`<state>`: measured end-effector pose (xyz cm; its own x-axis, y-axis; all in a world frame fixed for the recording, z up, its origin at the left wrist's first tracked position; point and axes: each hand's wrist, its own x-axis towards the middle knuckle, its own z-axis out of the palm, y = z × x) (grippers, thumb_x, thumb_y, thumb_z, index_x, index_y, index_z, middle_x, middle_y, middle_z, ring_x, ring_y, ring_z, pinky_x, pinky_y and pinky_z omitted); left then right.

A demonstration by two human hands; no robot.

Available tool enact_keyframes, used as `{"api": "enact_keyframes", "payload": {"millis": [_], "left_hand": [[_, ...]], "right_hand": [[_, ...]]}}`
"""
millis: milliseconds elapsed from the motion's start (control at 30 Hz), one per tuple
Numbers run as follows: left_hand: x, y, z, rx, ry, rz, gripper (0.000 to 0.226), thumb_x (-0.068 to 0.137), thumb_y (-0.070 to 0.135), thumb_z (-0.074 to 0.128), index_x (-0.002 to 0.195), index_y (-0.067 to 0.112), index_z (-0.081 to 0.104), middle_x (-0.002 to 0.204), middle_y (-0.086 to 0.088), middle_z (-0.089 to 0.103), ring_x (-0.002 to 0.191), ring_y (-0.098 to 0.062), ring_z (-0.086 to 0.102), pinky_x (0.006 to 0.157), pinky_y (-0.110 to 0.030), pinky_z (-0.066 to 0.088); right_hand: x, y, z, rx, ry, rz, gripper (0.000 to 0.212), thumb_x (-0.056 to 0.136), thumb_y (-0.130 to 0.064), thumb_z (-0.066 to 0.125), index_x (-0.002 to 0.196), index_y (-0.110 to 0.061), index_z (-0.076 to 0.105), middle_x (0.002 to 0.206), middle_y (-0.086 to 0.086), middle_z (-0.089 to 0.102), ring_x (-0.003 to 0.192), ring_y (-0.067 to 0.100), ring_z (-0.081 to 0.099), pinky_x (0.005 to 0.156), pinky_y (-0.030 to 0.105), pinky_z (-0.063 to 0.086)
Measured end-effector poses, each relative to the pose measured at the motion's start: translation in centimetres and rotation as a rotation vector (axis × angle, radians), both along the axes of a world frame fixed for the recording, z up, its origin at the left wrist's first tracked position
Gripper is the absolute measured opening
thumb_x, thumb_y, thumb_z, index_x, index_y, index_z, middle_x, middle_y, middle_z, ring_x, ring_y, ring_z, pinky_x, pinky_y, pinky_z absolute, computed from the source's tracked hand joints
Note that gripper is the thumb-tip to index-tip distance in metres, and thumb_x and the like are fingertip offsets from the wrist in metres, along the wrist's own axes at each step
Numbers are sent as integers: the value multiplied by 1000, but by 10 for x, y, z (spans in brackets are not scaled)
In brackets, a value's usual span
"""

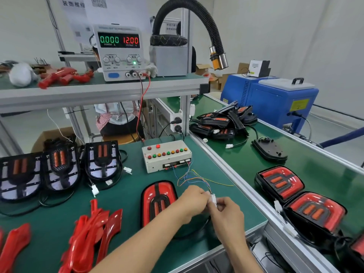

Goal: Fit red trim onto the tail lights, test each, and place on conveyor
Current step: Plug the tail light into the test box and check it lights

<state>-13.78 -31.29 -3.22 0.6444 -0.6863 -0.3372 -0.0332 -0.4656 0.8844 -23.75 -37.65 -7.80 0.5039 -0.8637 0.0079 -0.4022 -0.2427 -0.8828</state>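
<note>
At the far left of the green bench (126, 194), three untrimmed tail lights (59, 166) stand in a row, black housings with orange inserts showing, white plugs trailing beside them. In front of them lies a loose pile of red trim pieces (88, 235), with another piece at the left edge. On the upper shelf, the power supply (119, 53) reads 0.000 on the current display and 12.00 on the voltage display; red and black leads drop from it toward the bench.

At bench centre, a tail light with red trim fitted (156, 200) lies face up, partly covered by the left forearm. Behind it sits the test box (166, 155), a row of coloured buttons on top and thin coloured wires running from its front to the hands.

The left hand (192, 201) and right hand (226, 215) meet just right of that light, each pinching the white connector (213, 200) between fingertips.

To the right, the conveyor (246, 164) carries two trimmed lights (299, 198) near the front, one face-down unit further along, and a heap of black housings at its far end.
</note>
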Motion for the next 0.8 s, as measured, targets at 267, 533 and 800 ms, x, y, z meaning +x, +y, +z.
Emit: {"api": "enact_keyframes", "payload": {"millis": [267, 533, 800], "left_hand": [[-15, -10, 6, -310, 703, 350, 25, 108, 16, 47, 98, 1, 64, 70, -13, 69, 53, -21, 67, 54, -25, 54], [-17, -4, -5, -332, 786, 371, 35, 109, 22, 44, 92, 2, 67, 83, -15, 67, 76, -25, 64, 81, -33, 53], [-20, -9, -4, -314, 805, 463, 35, 110, 23, 44, 89, 2, 62, 77, -13, 63, 63, -25, 62, 62, -34, 53]], "right_hand": [[3, 8, 13, 55, -182, -51, 23, 90, -48, 69, 82, -27, 69, 72, -15, 73, 69, -5, 65, 65, 23, 49], [5, 14, 12, 11, -128, -60, 26, 91, -48, 66, 75, -27, 64, 69, -15, 69, 67, -9, 62, 56, 9, 38], [8, 17, 4, -12, -110, -63, 27, 93, -44, 67, 74, -25, 62, 67, -13, 67, 68, -3, 61, 55, 12, 36]]}}
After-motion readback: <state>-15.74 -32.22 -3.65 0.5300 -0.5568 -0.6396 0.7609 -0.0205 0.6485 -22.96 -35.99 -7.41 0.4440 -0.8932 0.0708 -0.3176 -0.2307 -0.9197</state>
